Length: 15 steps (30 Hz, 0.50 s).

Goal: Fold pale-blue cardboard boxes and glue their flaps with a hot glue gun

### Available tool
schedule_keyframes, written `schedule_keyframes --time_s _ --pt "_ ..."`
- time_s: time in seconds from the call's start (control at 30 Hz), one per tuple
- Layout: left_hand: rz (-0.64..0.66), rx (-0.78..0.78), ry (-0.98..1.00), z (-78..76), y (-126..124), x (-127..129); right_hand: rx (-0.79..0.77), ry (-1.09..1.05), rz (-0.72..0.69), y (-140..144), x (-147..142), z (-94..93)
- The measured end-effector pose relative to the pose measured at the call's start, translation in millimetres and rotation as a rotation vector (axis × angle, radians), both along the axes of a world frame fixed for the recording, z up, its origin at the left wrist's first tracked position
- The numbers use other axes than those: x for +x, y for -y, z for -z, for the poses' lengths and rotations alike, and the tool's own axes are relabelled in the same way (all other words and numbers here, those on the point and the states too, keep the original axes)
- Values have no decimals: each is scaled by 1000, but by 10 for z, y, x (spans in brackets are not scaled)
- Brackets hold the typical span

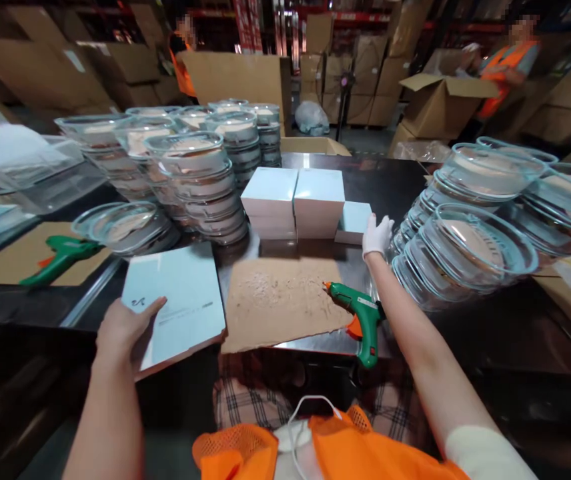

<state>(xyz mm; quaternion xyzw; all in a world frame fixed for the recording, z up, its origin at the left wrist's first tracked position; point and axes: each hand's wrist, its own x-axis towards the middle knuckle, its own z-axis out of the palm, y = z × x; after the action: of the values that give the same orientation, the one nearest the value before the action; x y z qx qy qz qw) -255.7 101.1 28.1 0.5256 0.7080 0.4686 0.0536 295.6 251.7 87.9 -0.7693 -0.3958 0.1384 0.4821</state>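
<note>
A: Flat pale-blue box [175, 303], one item, at seven o'clock on the dark table [465, 320], its near corner over the table edge. Containers?

B: Glass bowls [200, 180], stacked in several columns from ten to twelve o'clock; each shows a pale insert inside, kind not legible. More glass bowls, leaning stack [465, 250], at two to three o'clock, same pale inserts. Closed white boxes [293, 200], stacked in a block at twelve o'clock; contents not visible.

A: Hands?

B: Left hand [125, 330], bare, fingers loosely curled, thumb lying on top of the flat box's near-left corner, gripping it. Right hand [376, 235], white glove, fingers together and extended, resting against the right end of the white boxes, just beside the leaning stack; whether it grasps anything, I cannot tell.

A: Other entries?

B: Green glue gun [358, 313] at five o'clock, lying on a sheet of cardboard [280, 303] marked with glue residue. Second green glue gun [63, 257] at nine o'clock.

A: Obscured?

B: Print on the flat box is too small to read. Two people in orange vests at the back are blurred; the rightmost bowls are cut off by the frame.
</note>
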Motion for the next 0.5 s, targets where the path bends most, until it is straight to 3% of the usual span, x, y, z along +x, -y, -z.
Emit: schedule_keyframes --time_s 0.1,0.13,0.17,0.2,0.23,0.27,0.3,0.4,0.5 --pt "-403 -62 -14 -266 292 232 101 101 -270 762 -203 100" --pt "-480 -19 -18 -393 423 355 180 185 -439 1062 -242 153" --pt "-458 74 -19 -522 557 501 226 268 -568 1357 -267 199" --pt "-416 183 -22 -640 685 667 231 317 -621 1631 -281 227" --pt "-286 189 -31 -736 798 847 241 328 -649 1873 -295 229" --pt "-238 256 -35 -801 893 1035 269 316 -636 2076 -317 202" --pt "-92 191 -40 -830 970 1225 315 288 -604 2239 -354 148" --pt "272 87 -8 -715 1134 1741 491 214 -562 2508 -547 -96" --pt "510 29 26 -471 1286 2055 458 255 -707 2549 -725 -260"
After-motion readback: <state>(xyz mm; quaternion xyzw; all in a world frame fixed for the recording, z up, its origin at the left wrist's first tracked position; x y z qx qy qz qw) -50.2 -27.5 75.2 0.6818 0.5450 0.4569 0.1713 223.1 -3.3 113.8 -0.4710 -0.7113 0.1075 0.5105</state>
